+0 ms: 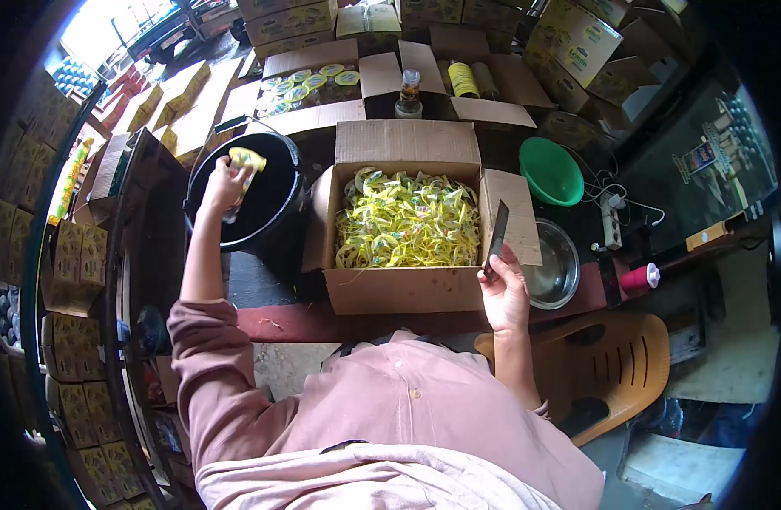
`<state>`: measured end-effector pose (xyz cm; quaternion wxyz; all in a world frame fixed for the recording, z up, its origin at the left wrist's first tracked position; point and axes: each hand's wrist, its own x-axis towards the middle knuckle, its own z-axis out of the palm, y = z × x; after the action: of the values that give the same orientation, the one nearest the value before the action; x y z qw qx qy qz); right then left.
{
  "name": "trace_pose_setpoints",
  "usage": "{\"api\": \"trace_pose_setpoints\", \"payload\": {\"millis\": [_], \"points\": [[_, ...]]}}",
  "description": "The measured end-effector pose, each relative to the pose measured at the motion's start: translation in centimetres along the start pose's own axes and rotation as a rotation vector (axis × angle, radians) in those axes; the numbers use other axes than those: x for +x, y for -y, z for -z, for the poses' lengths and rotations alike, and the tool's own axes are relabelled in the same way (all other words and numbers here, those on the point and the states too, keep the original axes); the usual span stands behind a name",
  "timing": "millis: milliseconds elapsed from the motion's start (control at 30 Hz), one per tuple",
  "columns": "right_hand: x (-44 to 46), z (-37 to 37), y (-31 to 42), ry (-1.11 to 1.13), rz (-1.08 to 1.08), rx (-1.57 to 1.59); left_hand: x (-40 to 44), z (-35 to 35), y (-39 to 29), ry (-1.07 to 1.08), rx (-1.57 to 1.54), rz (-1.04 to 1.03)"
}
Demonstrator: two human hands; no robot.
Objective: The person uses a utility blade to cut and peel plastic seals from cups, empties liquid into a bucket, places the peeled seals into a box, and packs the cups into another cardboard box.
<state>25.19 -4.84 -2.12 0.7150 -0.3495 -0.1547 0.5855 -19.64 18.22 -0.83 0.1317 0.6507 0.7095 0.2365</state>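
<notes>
My left hand (224,184) is closed around what looks like a clear plastic cup with a yellow film lid (248,159), largely hidden by the fingers. It is held over the mouth of a black bucket (290,189). My right hand (506,291) grips a knife (499,228) with a dark blade pointing up, beside the right flap of an open cardboard box (405,291). Inside that box lies a heap of yellow and clear plastic scraps (407,219).
A green bowl (550,172) and a metal bowl (553,265) stand on the right, near a white power strip (610,223) with cables. Behind are a jar (409,95) and a box of yellow-lidded cups (309,81). An orange chair (611,365) is at my right.
</notes>
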Motion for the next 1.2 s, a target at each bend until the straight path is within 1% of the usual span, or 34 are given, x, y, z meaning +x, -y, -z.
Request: {"api": "trace_pose_setpoints", "payload": {"millis": [33, 67, 133, 200, 267, 333, 400, 433, 467, 500, 533, 567, 600, 633, 667, 700, 733, 767, 800, 867, 900, 933, 1000, 1033, 1133, 1200], "points": [[-0.1, -0.3, 0.1, -0.031, -0.027, 0.06, -0.9, -0.2, -1.2, -0.08, -0.268, 0.009], [0.0, -0.4, -0.2, -0.053, -0.026, 0.056, -1.7, -0.5, -2.1, -0.038, -0.561, -0.032], [0.1, -0.1, -0.6, -0.103, -0.022, 0.045, -5.7, 0.1, -6.8, 0.075, -0.979, -0.011], [0.7, 0.2, -1.2, -0.089, -0.044, 0.052, -7.5, -1.3, -8.1, 0.276, -1.037, 0.045], [1.5, -0.1, -1.7, -0.048, -0.061, 0.061, -9.2, -3.9, -10.2, 0.32, -1.15, 0.044], [2.2, -0.8, -1.8, -0.026, -0.017, -0.008, -10.9, -4.7, -14.0, 0.344, -1.191, 0.071], [3.3, -1.8, -1.5, 0.004, 0.056, -0.1, -11.2, -6.9, -14.8, 0.208, -0.967, -0.365], [3.5, -3.1, -1.0, -0.011, 0.114, -0.162, -12.0, -6.1, -16.5, 0.212, -0.937, -0.387], [4.0, -3.6, -0.6, 0.046, 0.241, -0.305, -12.9, -5.3, -18.1, 0.216, -0.906, -0.41], [4.5, -3.9, -0.3, 0.103, 0.369, -0.445, -13.2, -5.6, -18.5, 0.309, -1.048, -0.405], [4.9, -4.6, 0.1, 0.159, 0.498, -0.584, -13.6, -5.5, -19.0, 0.203, -1.0, -0.552], [5.1, -5.4, 0.6, 0.128, 0.657, -0.832, -13.6, -5.4, -19.2, 0.224, -0.935, -0.582], [5.3, -6.5, 1.3, 0.163, 0.829, -0.97, -13.5, -5.3, -19.2, 0.244, -0.87, -0.611], [5.5, -7.7, 1.9, 0.197, 1.003, -1.105, -13.5, -5.2, -18.9, 0.209, -0.722, -0.587], [5.5, -8.7, 2.4, 0.229, 1.176, -1.239, -13.5, -4.9, -18.9, 0.209, -0.71, -0.578], [5.4, -9.5, 2.5, 0.262, 1.183, -1.243, -13.7, -4.4, -19.1, 0.211, -0.699, -0.568], [5.6, -9.9, 2.9, 0.344, 1.258, -1.3, -13.7, -4.1, -19.2, 0.213, -0.689, -0.56], [6.0, -10.1, 3.4, 0.427, 1.333, -1.358, -13.6, -4.1, -19.3, 0.156, -0.711, -0.59], [6.2, -10.4, 3.7, 0.511, 1.407, -1.415, -13.6, -4.1, -19.2, 0.177, -0.718, -0.574], [6.1, -11.1, 4.0, 0.586, 1.429, -1.474, -13.8, -4.1, -18.9, 0.219, -0.73, -0.539], [6.0, -11.5, 4.2, 0.624, 1.438, -1.51, -13.8, -4.0, -19.0, 0.236, -0.782, -0.584], [5.9, -11.8, 4.3, 0.663, 1.443, -1.547, -13.9, -4.1, -18.9, 0.239, -0.805, -0.585], [5.9, -12.0, 4.4, 0.692, 1.442, -1.601, -14.3, -4.2, -18.9, 0.245, -0.854, -0.587], [6.0, -12.1, 4.4, 0.709, 1.44, -1.629, -14.3, -3.8, -19.1, 0.209, -0.81, -0.63], [6.3, -12.3, 4.4, 0.742, 1.463, -1.674, -14.7, -3.1, -19.6, 0.198, -0.713, -0.578], [6.4, -12.3, 4.2, 0.753, 1.492, -1.681, -14.7, -3.1, -19.8, 0.161, -0.667, -0.579]]}}
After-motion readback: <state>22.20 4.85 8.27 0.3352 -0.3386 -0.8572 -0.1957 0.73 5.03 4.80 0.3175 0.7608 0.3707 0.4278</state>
